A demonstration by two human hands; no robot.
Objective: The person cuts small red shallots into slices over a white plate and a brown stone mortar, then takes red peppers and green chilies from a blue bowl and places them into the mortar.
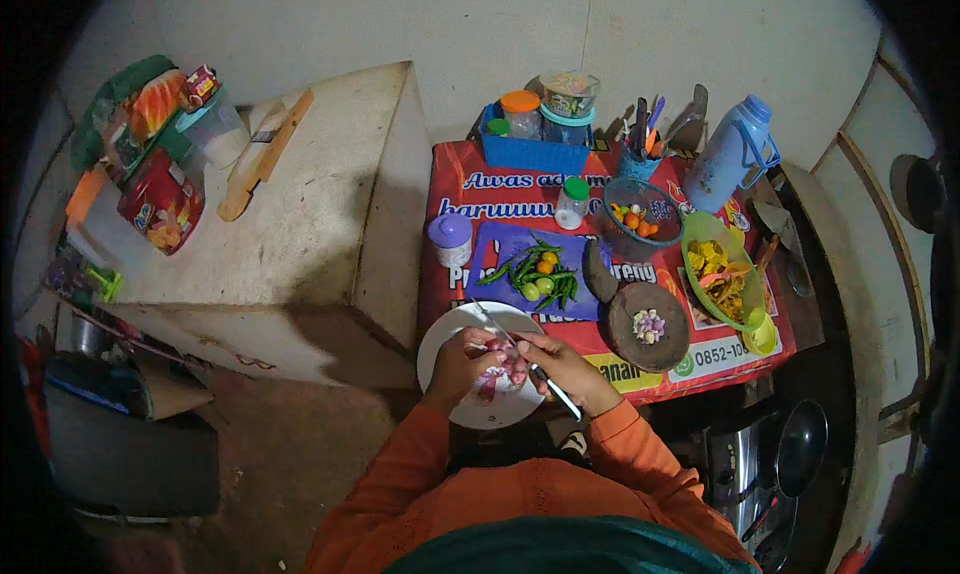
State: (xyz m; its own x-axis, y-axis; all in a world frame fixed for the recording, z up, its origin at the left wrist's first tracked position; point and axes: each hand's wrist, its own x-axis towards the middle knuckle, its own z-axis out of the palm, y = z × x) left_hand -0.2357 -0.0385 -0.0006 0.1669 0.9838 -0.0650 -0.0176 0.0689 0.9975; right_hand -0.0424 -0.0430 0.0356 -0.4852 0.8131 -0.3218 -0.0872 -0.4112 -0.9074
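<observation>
Over a white plate at the table's front edge, my right hand grips a knife with a black and white handle. The blade points up and left between my hands. My left hand has its fingers closed on a small shallot, partly hidden by them. More red shallots and peelings lie on the plate beneath. Behind it, green chillies and small tomatoes rest on a purple cutting board. To the right, a stone mortar holds peeled shallots or garlic, with a stone pestle beside it.
A dark basket of tomatoes, a green colander of yellow food and a blue thermos stand right. Jars and a blue basket are at the back. A pale cabinet is at left, a stove at lower right.
</observation>
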